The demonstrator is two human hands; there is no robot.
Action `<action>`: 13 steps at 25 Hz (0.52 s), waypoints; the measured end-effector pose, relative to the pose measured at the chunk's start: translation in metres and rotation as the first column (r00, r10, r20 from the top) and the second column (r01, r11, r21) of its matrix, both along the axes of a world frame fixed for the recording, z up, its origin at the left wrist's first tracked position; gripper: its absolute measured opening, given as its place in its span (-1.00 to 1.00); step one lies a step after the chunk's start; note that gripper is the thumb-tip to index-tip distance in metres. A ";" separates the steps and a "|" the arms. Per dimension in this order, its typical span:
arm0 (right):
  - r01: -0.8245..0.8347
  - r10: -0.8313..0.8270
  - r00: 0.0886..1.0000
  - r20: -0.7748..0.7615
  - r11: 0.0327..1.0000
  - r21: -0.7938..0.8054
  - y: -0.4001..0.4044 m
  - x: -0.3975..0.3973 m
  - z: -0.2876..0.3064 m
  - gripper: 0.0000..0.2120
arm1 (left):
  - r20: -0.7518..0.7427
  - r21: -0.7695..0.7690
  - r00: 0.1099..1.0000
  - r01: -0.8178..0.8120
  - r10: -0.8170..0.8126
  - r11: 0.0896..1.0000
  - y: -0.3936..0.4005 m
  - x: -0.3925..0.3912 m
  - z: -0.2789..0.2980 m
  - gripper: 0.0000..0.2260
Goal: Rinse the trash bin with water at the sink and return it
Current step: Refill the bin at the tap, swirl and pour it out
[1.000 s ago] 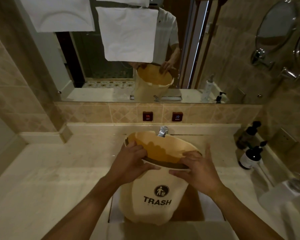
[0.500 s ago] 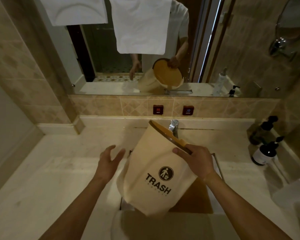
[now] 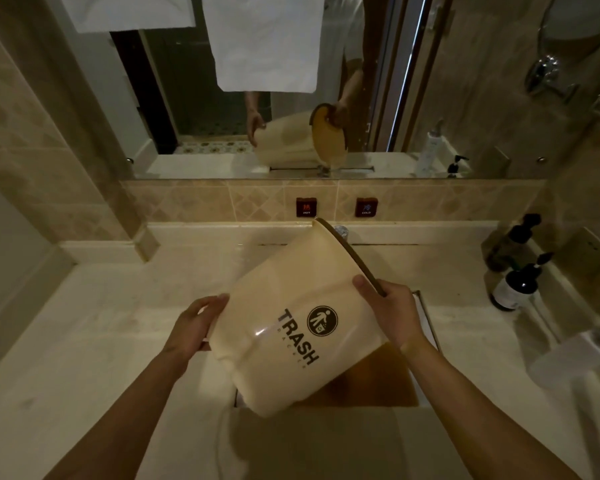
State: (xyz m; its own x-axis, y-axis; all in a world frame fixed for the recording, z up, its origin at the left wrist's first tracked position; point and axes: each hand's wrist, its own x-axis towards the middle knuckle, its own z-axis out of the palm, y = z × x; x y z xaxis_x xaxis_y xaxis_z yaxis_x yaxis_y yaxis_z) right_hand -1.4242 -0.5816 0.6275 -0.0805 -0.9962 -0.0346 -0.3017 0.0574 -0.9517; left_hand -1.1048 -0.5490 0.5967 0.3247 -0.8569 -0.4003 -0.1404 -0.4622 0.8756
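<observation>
I hold the cream trash bin (image 3: 291, 323) tipped over the sink (image 3: 426, 317) at frame centre, mouth toward the tap (image 3: 342, 231). My right hand (image 3: 392, 315) grips its rim; my left hand (image 3: 196, 323) cups its base, fingers lightly curved. I cannot see what the bin holds.

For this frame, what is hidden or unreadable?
- Head view: the tap is mostly hidden behind the bin; running water cannot be told.
- The bin's inside faces away; only a mirror reflection shows it.
- The sink is largely covered by the bin.
- Left hand fingertips lie behind the bin; right hand fingers curl over the rim.
- Bottle label: too small.
</observation>
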 end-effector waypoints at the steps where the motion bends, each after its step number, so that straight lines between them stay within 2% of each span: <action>1: 0.017 -0.017 0.999 0.032 1.000 0.011 0.002 0.001 -0.002 -0.46 | 0.052 -0.021 0.998 -0.023 0.024 1.000 -0.003 -0.001 0.004 -0.65; 4: 0.035 -0.040 0.991 0.125 0.999 0.041 0.007 0.002 -0.007 -0.35 | 0.241 -0.102 0.967 -0.055 0.078 0.993 -0.006 -0.002 0.016 -0.61; 6: 0.045 -0.060 0.980 0.192 0.996 0.080 0.009 0.003 -0.011 -0.32 | 0.312 -0.120 0.943 -0.078 0.112 0.990 -0.007 0.001 0.024 -0.60; 9: 0.065 -0.118 0.945 0.305 0.982 0.178 0.013 0.007 -0.014 -0.55 | 0.349 -0.148 0.923 -0.115 0.161 0.982 -0.008 0.007 0.036 -0.55; 13: 0.059 -0.150 0.907 0.393 0.970 0.234 0.017 0.016 -0.019 -0.67 | 0.408 -0.211 0.889 -0.131 0.209 0.969 -0.006 0.011 0.052 -0.58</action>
